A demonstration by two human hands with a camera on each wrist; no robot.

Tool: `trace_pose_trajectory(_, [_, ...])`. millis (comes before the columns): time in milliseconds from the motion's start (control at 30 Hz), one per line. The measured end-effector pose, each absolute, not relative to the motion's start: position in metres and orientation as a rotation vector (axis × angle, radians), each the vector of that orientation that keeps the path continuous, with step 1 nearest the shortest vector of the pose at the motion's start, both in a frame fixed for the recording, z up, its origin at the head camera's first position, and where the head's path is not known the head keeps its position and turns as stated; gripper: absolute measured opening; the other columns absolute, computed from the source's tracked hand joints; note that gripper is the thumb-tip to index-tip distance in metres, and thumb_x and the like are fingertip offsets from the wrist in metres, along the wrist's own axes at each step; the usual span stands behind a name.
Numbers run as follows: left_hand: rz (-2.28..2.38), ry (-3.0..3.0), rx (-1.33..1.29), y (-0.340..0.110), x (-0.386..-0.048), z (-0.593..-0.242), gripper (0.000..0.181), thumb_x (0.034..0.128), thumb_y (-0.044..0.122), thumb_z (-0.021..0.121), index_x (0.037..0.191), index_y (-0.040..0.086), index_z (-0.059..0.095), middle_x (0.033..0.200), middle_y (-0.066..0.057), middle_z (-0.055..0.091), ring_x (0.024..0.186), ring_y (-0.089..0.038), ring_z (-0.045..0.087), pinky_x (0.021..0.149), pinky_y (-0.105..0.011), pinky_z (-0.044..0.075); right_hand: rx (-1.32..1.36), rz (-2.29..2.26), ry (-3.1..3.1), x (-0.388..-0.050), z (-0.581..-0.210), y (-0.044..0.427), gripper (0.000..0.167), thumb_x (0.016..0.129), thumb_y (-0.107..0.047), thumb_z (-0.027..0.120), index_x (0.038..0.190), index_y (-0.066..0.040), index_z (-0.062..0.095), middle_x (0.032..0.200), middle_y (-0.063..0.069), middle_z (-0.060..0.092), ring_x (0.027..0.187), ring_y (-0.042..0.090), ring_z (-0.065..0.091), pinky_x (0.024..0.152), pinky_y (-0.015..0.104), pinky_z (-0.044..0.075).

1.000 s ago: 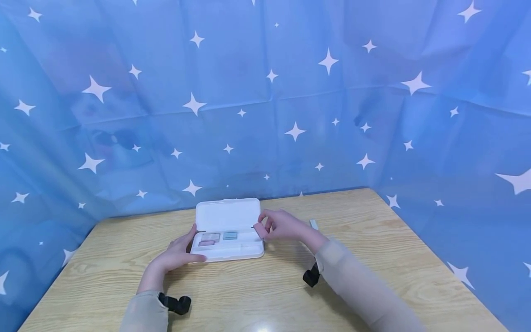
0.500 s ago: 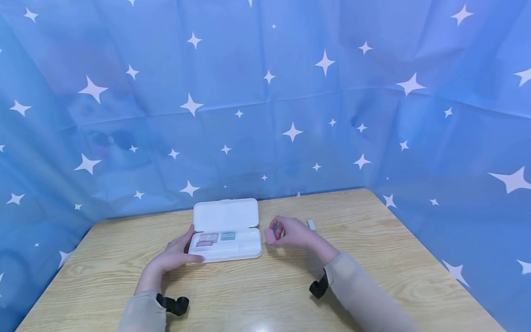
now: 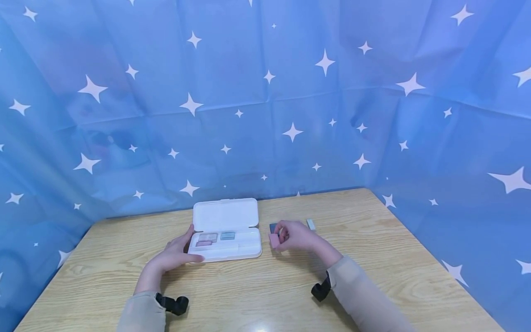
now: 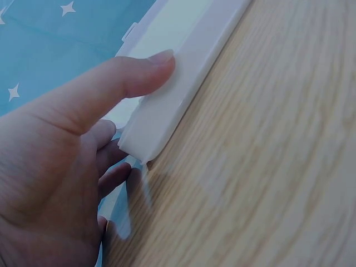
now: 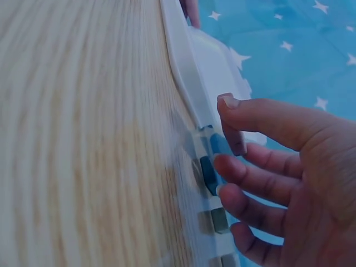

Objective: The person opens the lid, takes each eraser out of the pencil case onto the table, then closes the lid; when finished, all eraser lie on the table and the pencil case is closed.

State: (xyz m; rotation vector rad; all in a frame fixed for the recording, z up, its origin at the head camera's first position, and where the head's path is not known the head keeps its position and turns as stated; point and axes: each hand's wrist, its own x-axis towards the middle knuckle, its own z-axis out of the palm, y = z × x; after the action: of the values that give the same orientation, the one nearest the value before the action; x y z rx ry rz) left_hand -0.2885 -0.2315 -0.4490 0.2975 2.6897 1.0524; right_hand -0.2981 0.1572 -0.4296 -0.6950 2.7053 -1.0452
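A white pencil case [image 3: 249, 249] lies on the table with its lid [image 3: 226, 216] laid back. My left hand [image 3: 176, 253] holds its left end; in the left wrist view the thumb [image 4: 147, 75] lies over the rim and the fingers are round the end. Inside the case are a pale pink piece [image 3: 208, 237], a smaller pink piece [image 3: 203, 243] and a teal block [image 3: 227, 235]. Just right of the case, my right hand [image 3: 296, 236] pinches a pink, eraser-like block [image 3: 274, 240] between thumb and fingers. Whether it touches the table I cannot tell.
Behind the right hand's fingertips a dark blue block [image 3: 272, 228] partly shows. A pale green block [image 3: 311, 224] lies farther right. Low in the right wrist view, a blue block [image 5: 208, 173] and a green block [image 5: 219, 221] stand in a row. A starry blue curtain [image 3: 265, 92] hangs behind the wooden table [image 3: 232, 295].
My right hand has drawn the pink block from the case's right edge to the right and slightly nearer. The dark blue block has come into sight. The left hand keeps its hold.
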Motion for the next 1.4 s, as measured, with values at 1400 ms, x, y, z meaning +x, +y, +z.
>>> trace_pose_trajectory(1400, [1.038,2.688,0.308,-0.231,-0.286,-0.446,0.113,0.0765,0.042,0.078,0.156,0.010,0.005,0.157,-0.028,0.011,0.138,-0.052,0.009,0.105,-0.070,0.012,-0.669,-0.950,2.720,-0.296,-0.441,0.159,0.036,0.070,-0.021,0.085,0.095,-0.011,0.061,0.069,-0.004,0.056,0.059,0.011,0.047,0.056,0.028,0.041])
